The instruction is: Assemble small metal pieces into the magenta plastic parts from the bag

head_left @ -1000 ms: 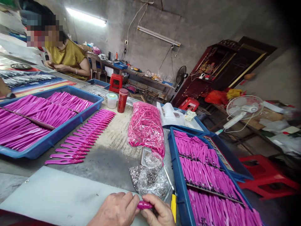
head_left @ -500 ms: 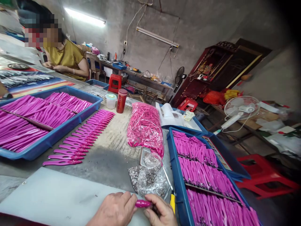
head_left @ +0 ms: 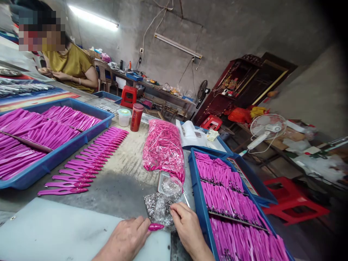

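My left hand (head_left: 126, 235) closed around magenta tapered piece (head_left: 156, 227), tip out, at far edge of pale board (head_left: 62, 232); likely light, stiff, slick, hold mid-body. Right hand (head_left: 187, 224) in loose pinch by clear bag of metal bits (head_left: 161, 210), can't tell if loaded.

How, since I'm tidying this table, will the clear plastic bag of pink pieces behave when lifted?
The clear plastic bag will probably sag, looking thin and wrinkled. Packed with pink pieces, it may feel fairly heavy.
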`<state>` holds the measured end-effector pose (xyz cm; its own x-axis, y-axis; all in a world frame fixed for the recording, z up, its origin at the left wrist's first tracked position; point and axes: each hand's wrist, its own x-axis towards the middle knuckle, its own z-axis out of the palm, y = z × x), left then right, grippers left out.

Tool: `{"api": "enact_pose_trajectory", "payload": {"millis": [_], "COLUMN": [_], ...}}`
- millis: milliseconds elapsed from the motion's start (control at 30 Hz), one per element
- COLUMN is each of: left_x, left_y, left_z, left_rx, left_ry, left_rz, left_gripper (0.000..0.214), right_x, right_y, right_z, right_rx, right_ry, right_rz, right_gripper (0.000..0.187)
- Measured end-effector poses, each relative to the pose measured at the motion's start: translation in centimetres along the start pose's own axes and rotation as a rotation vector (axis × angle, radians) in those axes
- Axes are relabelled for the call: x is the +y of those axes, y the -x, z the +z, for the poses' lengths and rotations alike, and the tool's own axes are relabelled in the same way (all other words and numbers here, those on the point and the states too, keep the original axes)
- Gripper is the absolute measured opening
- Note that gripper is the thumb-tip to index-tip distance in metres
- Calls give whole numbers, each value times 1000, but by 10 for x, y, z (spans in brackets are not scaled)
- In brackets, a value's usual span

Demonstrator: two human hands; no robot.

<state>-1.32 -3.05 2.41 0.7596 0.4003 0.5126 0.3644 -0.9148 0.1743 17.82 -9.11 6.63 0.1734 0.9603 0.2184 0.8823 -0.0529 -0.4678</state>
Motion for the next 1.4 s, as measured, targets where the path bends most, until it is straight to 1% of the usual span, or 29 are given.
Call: {"api": "enact_pose_trajectory", "payload": {"millis": [167, 233, 300, 600, 800, 1067, 1233, 1400], "left_x": [0, 0, 0, 2, 2, 3, 3, 2], "left_y": [0, 0, 0, -4, -2, 2, 3, 4], "left_z": [0, -1, -2, -6, -5, -4, -2, 1], "left_rx": [35, 54, 58, 25, 18, -38, -25, -64], "left_ry": [48, 57, 52, -5, 14, 11, 14, 46], "left_rz": [-11, -12, -9, 1, -1, -15, -14, -12], "left_gripper": [24, 23, 24, 35, 32, 26, 23, 20], "right_x": [-7, -12, -16, -21, -18, -11, -12, -16], "right_y": [-12, -16, -19, -26, -24, -23, -23, -27], "right_z": [3, 1, 1, 8, 7, 3, 5, 10], "right_rx": [-238, -302, -340, -402, -406, -404, -429, -447], "right_ry": [342, 445, 497, 570, 570, 543, 561, 589], "right_rz": [118, 156, 167, 128, 113, 132, 150, 149], "right_gripper": [26, 26, 26, 30, 28, 29, 28, 30]}}
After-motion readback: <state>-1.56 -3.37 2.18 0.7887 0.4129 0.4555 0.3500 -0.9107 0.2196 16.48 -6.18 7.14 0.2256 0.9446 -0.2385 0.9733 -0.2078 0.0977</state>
